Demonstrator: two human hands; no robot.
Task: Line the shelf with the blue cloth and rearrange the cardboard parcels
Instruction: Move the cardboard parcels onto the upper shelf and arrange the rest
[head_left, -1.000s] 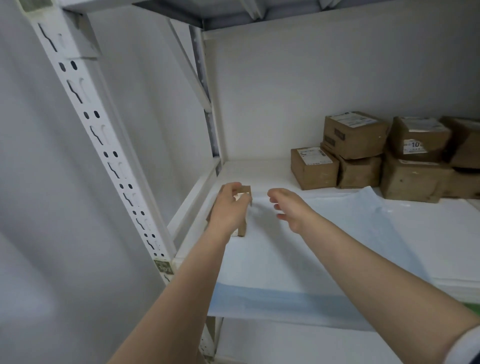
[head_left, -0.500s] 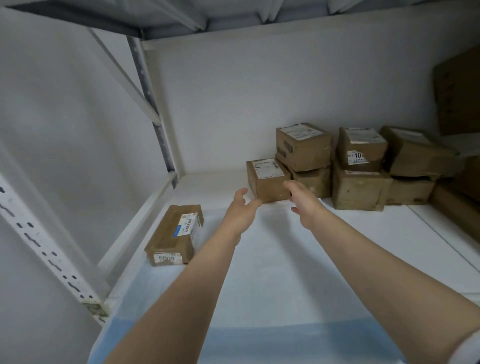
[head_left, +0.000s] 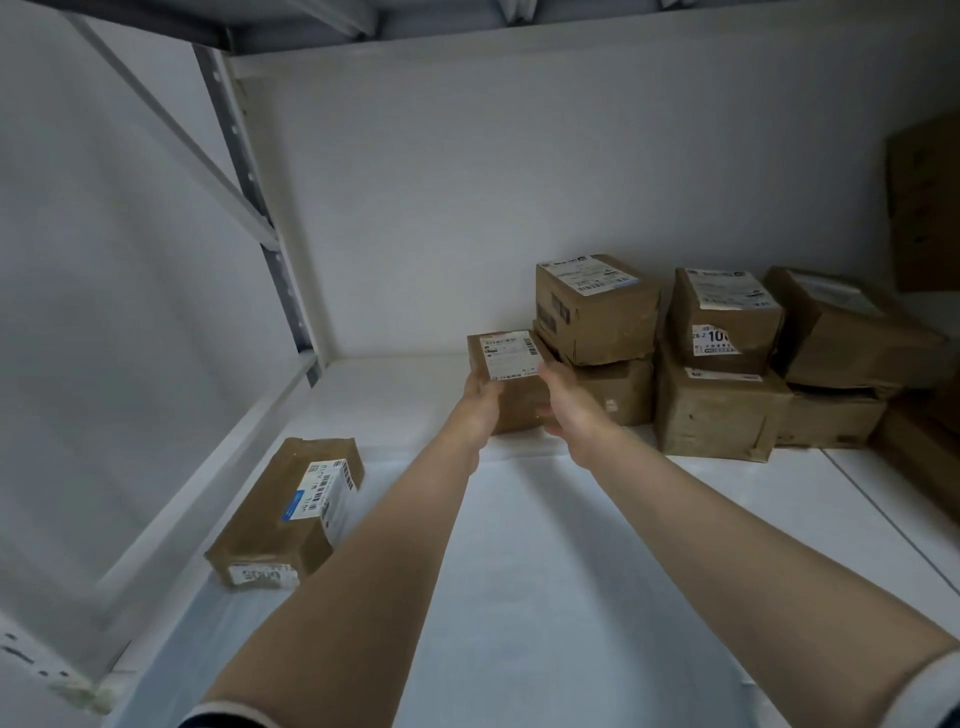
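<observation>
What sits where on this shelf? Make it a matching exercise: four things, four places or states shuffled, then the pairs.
1. flat parcel
2. small parcel
3. parcel with the "10" sticker
4. blue cloth

A. held between left grip and right grip
B. stacked on a bigger box at the back
C. spread over the shelf floor
D. lying near the shelf's left edge

Pairs: 1-D, 2-A, 3-B, 4-C
</observation>
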